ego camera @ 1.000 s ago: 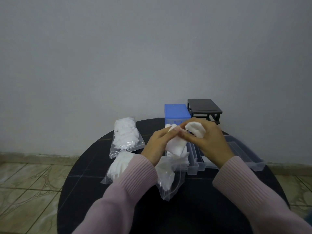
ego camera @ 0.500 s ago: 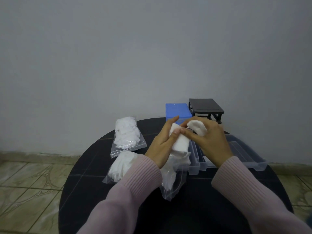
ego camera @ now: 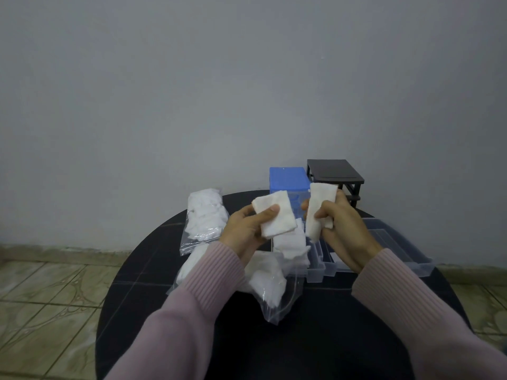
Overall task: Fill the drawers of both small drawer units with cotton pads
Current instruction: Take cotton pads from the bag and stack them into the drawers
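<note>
Two hands, one cotton pad each, above the round black table [ego camera: 170,270].

Left hand [ego camera: 247,231] pinches a pad [ego camera: 274,215] at frame centre; right hand [ego camera: 343,226] grips another pad [ego camera: 319,207] (fingers curled), over clear drawers [ego camera: 397,248]. Blue unit [ego camera: 288,179] and black unit [ego camera: 333,171] stand behind.

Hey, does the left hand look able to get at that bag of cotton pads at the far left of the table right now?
Probably not straight away. The left hand is already pinching a cotton pad, so it would have to set that down first. Otherwise nothing lies between it and the far-left bag, which sits in the open.
</note>
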Demonstrator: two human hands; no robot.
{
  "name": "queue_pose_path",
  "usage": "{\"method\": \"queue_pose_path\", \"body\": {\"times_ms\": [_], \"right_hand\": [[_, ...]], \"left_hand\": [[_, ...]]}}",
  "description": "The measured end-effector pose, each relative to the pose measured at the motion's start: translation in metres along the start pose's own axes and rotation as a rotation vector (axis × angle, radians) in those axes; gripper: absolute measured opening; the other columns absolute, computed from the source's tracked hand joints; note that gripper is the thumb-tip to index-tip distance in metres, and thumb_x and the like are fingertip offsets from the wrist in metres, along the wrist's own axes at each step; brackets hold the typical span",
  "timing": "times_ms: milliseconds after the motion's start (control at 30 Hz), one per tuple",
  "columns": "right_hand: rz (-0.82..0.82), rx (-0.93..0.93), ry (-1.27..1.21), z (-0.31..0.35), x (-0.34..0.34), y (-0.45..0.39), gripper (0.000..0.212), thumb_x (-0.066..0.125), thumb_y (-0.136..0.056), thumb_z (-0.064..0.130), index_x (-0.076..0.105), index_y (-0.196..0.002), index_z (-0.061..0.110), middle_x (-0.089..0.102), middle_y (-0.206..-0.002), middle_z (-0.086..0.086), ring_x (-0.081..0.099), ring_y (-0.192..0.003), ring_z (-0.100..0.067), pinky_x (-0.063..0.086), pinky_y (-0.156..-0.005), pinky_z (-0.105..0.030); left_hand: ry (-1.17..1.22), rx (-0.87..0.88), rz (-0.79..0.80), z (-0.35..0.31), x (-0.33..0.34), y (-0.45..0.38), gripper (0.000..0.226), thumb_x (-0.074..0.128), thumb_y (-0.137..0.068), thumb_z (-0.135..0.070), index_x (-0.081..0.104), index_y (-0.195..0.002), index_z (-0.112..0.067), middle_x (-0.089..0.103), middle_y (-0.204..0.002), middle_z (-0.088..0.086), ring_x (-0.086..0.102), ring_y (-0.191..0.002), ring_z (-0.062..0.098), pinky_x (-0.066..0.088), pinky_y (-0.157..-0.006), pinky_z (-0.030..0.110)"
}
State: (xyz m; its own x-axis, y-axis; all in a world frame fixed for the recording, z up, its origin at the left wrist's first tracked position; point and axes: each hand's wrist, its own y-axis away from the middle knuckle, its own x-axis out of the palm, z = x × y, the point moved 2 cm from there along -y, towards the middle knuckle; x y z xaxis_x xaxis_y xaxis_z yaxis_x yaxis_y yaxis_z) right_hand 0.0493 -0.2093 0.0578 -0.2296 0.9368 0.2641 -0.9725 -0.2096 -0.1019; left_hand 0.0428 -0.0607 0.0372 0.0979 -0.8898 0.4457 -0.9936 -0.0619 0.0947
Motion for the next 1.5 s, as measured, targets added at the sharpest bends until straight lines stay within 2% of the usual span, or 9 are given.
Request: {"method": "queue_pose_path", "body": {"times_ms": [233,367,533,633,700,833,1067,1233,1500], "right_hand": [[0.023,0.004,-0.116,0.003,0.001,0.002,0.045,0.028,-0.086,-0.017,0.041,-0.114,0.016,0.050,-0.094,-0.006,0.051,-0.085,-0.013,0.049,-0.074,-0.026],[0.076,-0.048,-0.019,0.001,0.003,0.002,0.043,0.043,-0.086,-0.016,0.044,-0.122,0.008,0.058,-0.105,-0.009,0.060,-0.091,-0.016,0.056,-0.072,-0.022],[0.176,-0.098,0.232,0.003,0.002,0.004,0.018,0.059,-0.081,-0.008,0.055,-0.078,0.009,0.062,-0.082,-0.007,0.062,-0.079,-0.015,0.055,-0.069,-0.021],[0.272,-0.158,0.429,0.004,0.000,0.004,0.036,0.066,-0.076,-0.005,0.040,-0.058,0.011,0.051,-0.070,-0.016,0.056,-0.074,-0.020,0.052,-0.069,-0.025],[0.254,-0.202,0.501,0.003,-0.001,0.003,0.045,0.071,-0.073,-0.005,0.034,-0.053,0.013,0.051,-0.059,-0.004,0.056,-0.067,-0.014,0.052,-0.068,-0.025],[0.213,-0.263,0.561,0.002,-0.005,-0.001,0.050,0.073,-0.072,-0.004,0.031,-0.052,0.016,0.046,-0.051,0.007,0.051,-0.061,-0.012,0.050,-0.066,-0.028],[0.117,-0.388,0.695,0.004,-0.007,-0.001,0.028,0.077,-0.071,0.010,0.053,-0.064,-0.002,0.059,-0.068,-0.019,0.054,-0.067,-0.031,0.050,-0.068,-0.043],[0.070,-0.444,0.753,0.008,-0.004,0.002,0.018,0.079,-0.069,0.012,0.062,-0.067,0.006,0.065,-0.072,-0.010,0.062,-0.072,-0.026,0.054,-0.070,-0.038],[-0.017,-0.540,0.782,0.004,-0.009,-0.002,0.024,0.078,-0.071,0.016,0.057,-0.061,0.019,0.063,-0.068,0.005,0.059,-0.062,-0.007,0.051,-0.059,-0.022]], "left_hand": [[-0.269,0.133,-0.132,0.003,-0.004,-0.002,0.043,0.068,-0.082,-0.010,0.053,-0.122,-0.002,0.065,-0.114,0.012,0.064,-0.096,0.023,0.054,-0.077,0.030],[-0.334,0.200,-0.095,0.004,0.000,0.002,0.034,0.067,-0.082,-0.003,0.055,-0.114,-0.002,0.067,-0.108,0.012,0.065,-0.083,0.017,0.055,-0.064,0.018],[-0.409,0.251,-0.025,0.002,0.002,0.005,0.028,0.063,-0.082,0.004,0.063,-0.109,-0.004,0.068,-0.094,0.005,0.064,-0.080,0.011,0.055,-0.065,0.017],[-0.383,0.226,-0.016,0.001,0.002,0.005,0.026,0.057,-0.085,0.006,0.064,-0.108,-0.004,0.068,-0.092,0.005,0.064,-0.078,0.013,0.055,-0.061,0.020],[-0.376,0.202,-0.008,0.001,0.002,0.005,0.020,0.059,-0.088,-0.004,0.064,-0.107,-0.005,0.068,-0.091,0.005,0.064,-0.076,0.016,0.055,-0.061,0.025],[-0.434,0.241,0.012,0.001,0.002,0.004,0.014,0.058,-0.090,-0.012,0.065,-0.102,-0.009,0.069,-0.091,0.005,0.066,-0.080,0.016,0.057,-0.067,0.027],[-0.571,0.314,0.057,0.003,0.007,0.005,0.020,0.050,-0.095,-0.022,0.064,-0.104,-0.011,0.068,-0.093,0.005,0.065,-0.090,0.024,0.055,-0.070,0.034],[-0.654,0.326,0.079,0.008,0.006,0.002,0.027,0.049,-0.096,-0.025,0.064,-0.108,-0.006,0.068,-0.102,0.015,0.064,-0.098,0.032,0.053,-0.086,0.047],[-0.608,0.293,0.159,0.008,0.011,0.006,0.043,0.051,-0.088,-0.043,0.063,-0.109,-0.008,0.067,-0.107,0.012,0.063,-0.099,0.023,0.050,-0.088,0.032]]}}
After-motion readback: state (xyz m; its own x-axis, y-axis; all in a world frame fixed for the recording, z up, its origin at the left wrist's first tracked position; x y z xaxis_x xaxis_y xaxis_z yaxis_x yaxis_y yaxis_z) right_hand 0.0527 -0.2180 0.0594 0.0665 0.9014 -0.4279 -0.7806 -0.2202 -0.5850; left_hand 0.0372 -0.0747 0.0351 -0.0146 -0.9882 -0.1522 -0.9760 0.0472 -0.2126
